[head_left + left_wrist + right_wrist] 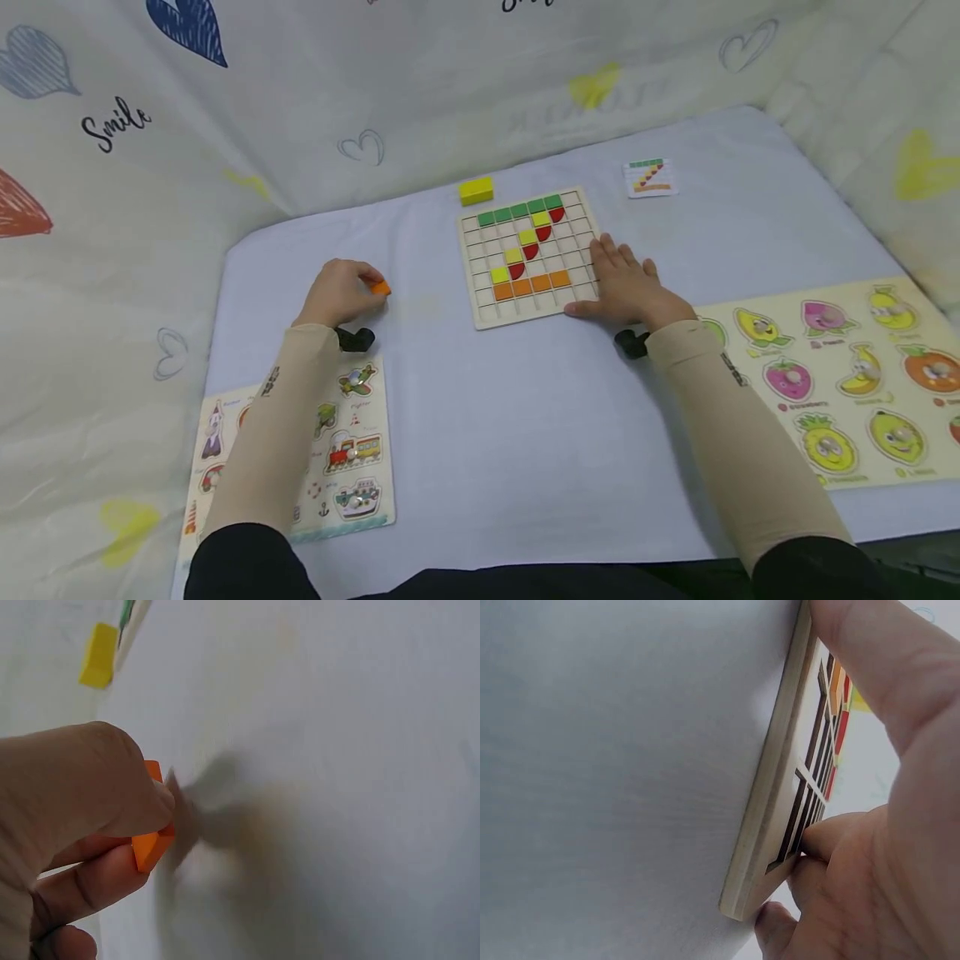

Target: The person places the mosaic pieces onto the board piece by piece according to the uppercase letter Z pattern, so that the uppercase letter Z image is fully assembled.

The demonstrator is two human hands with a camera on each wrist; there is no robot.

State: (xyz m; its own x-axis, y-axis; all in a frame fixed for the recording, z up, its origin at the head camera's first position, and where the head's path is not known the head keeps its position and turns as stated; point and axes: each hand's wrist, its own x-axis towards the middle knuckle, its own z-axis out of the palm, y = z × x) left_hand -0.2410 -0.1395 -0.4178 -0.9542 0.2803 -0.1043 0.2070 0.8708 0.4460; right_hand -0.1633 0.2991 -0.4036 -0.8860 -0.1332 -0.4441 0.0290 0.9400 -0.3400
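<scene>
My left hand (339, 292) pinches a small orange block (154, 851) between thumb and fingers, just above the white cloth at the left. To the right lies a wooden grid board (487, 315). Green blocks (521, 210) form a row along its top, orange blocks (532, 286) a row near its bottom. Yellow squares (513, 256) and red rounded pieces (531, 252) run diagonally between them. With fingers spread and fairly straight, my right hand (628, 287) rests on the board's right edge; its thumb touches the lower right corner.
A yellow block (476, 191) stands behind the board. A small pattern card (649, 178) with a similar Z shape lies at the back right. A vehicle puzzle board (382, 500) is under my left forearm, a fruit puzzle board (817, 392) at the right.
</scene>
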